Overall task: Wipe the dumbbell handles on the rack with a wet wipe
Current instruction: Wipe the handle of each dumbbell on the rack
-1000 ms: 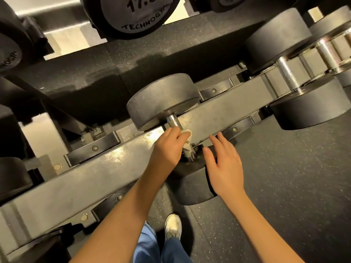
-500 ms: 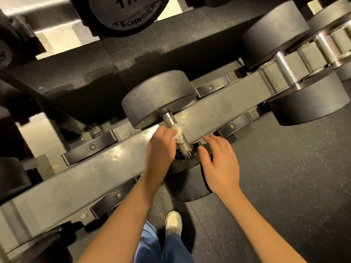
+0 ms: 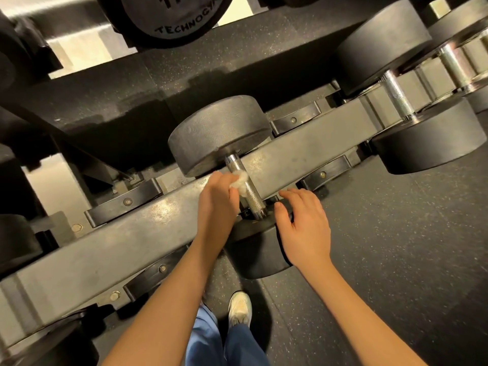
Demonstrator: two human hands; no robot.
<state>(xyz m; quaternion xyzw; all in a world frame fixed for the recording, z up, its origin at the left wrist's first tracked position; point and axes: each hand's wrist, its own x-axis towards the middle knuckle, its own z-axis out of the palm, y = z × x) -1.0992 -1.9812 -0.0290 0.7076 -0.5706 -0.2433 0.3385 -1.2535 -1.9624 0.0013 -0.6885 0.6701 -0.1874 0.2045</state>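
Note:
A black dumbbell (image 3: 219,133) lies across the grey rack rail (image 3: 111,249) in the middle of the view. Its knurled steel handle (image 3: 249,191) shows between the two heads. My left hand (image 3: 215,204) pinches a crumpled white wet wipe (image 3: 239,182) against the left side of the handle, near its far end. My right hand (image 3: 303,225) rests with relaxed fingers on the near head (image 3: 257,249) of the same dumbbell, thumb close to the handle's near end.
A second dumbbell (image 3: 427,133) with a bare steel handle (image 3: 396,97) sits on the rail to the right, more beyond it. A large upper-tier dumbbell head (image 3: 169,19) hangs overhead. Black speckled rubber floor (image 3: 396,260) lies right; my shoe (image 3: 239,307) stands below.
My left hand has slid the wipe up the handle toward the far head and off to its left side, uncovering most of the knurled bar. My right hand stays on the near head.

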